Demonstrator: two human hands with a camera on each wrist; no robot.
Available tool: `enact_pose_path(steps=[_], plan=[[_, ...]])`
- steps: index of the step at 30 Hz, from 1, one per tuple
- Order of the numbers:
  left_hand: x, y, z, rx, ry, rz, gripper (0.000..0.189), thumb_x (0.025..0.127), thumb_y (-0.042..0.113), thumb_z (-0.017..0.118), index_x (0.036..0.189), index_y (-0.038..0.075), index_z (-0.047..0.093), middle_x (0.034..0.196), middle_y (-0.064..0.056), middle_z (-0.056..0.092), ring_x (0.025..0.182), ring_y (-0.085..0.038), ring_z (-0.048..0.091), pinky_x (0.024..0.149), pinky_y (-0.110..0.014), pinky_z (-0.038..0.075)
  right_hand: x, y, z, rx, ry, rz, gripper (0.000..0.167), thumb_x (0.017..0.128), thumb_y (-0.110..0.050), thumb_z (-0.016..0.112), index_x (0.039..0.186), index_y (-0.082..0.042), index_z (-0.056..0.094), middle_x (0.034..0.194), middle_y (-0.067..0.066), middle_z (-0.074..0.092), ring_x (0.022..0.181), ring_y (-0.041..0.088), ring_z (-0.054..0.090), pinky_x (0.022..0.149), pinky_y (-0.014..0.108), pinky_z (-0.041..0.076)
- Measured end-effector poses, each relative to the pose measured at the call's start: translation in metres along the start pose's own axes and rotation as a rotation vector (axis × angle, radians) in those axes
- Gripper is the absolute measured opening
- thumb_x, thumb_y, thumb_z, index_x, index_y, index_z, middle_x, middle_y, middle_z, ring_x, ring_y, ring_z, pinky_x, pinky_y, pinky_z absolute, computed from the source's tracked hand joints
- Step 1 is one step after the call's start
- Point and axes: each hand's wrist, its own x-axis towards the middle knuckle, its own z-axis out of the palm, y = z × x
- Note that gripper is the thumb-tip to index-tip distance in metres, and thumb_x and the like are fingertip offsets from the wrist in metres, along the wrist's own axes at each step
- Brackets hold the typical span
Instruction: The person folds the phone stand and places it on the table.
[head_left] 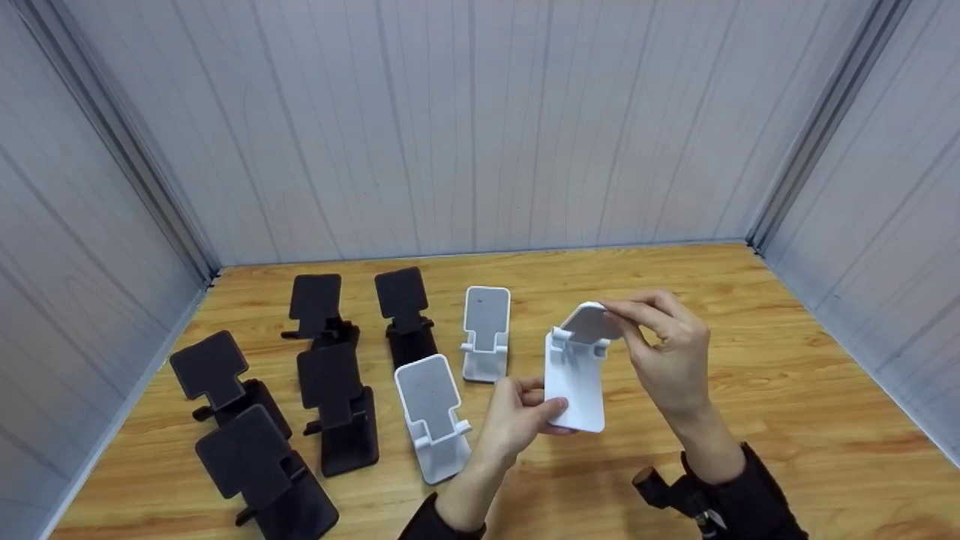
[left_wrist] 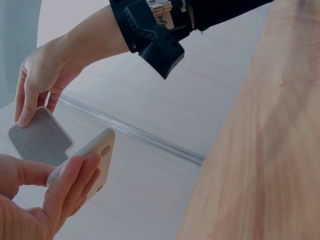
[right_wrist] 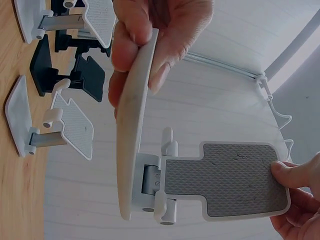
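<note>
A white phone stand (head_left: 576, 382) with a grey textured pad is held up between both hands, above the table. My left hand (head_left: 517, 420) grips its base plate, thumb on the upper face and fingers beneath. With thumb and fingers my right hand (head_left: 667, 345) pinches the far edge of the padded plate, which is tilted up from the base. In the right wrist view the hinge (right_wrist: 152, 180) between base and padded plate shows, with small hooks beside it. Two round feet mark the underside of the base (left_wrist: 103, 162) in the left wrist view.
Two more white phone stands, one nearer (head_left: 433, 416) and one farther (head_left: 486, 330), stand unfolded left of my hands. Further left are several black phone stands (head_left: 330, 390). The wooden table (head_left: 787, 390) meets pale panel walls (head_left: 480, 135) at the back and sides.
</note>
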Motion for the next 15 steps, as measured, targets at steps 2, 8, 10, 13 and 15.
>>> enact_pose_path(steps=[2,8,10,13,15], plan=[[0.0,0.0,0.0,0.006,-0.002,0.0,0.03,0.097,-0.017,0.063,0.124,-0.029,0.059,0.111,-0.045,0.072,0.105,-0.056,0.076,0.073,-0.037,0.071,-0.004,0.001,-0.001,0.029,0.024,0.003,0.023,0.079,0.025,0.08,0.096,0.01,0.082,0.084,0.021,0.068,0.085,-0.003,0.06,0.073,0.004,0.047],[0.0,-0.001,0.001,0.018,-0.005,-0.011,0.031,0.097,-0.017,0.063,0.125,-0.029,0.059,0.111,-0.044,0.072,0.104,-0.057,0.076,0.072,-0.036,0.071,-0.014,0.007,-0.001,0.063,0.067,-0.038,0.008,0.088,0.008,0.084,0.096,0.009,0.082,0.081,0.019,0.066,0.08,0.002,0.058,0.069,0.008,0.045],[0.0,-0.001,0.001,0.023,0.002,-0.02,0.032,0.097,-0.017,0.063,0.126,-0.029,0.058,0.112,-0.044,0.072,0.104,-0.056,0.076,0.072,-0.037,0.071,-0.017,0.007,0.0,0.065,0.065,-0.047,0.007,0.092,0.002,0.083,0.096,0.008,0.082,0.08,0.019,0.066,0.079,0.003,0.058,0.07,0.008,0.046],[0.001,-0.002,0.0,0.029,0.011,-0.024,0.033,0.097,-0.016,0.063,0.127,-0.03,0.058,0.111,-0.044,0.073,0.104,-0.055,0.076,0.073,-0.037,0.071,-0.022,0.007,0.001,0.059,0.05,-0.055,0.019,0.099,-0.011,0.079,0.096,0.008,0.082,0.079,0.018,0.066,0.078,0.004,0.059,0.069,0.008,0.046],[0.002,-0.002,0.0,0.029,0.011,-0.016,0.033,0.098,-0.016,0.062,0.127,-0.03,0.058,0.111,-0.044,0.072,0.104,-0.056,0.076,0.073,-0.037,0.071,-0.026,0.005,0.001,0.059,0.04,-0.057,0.032,0.103,-0.022,0.075,0.096,0.008,0.082,0.079,0.017,0.066,0.076,0.007,0.057,0.065,0.011,0.045]])
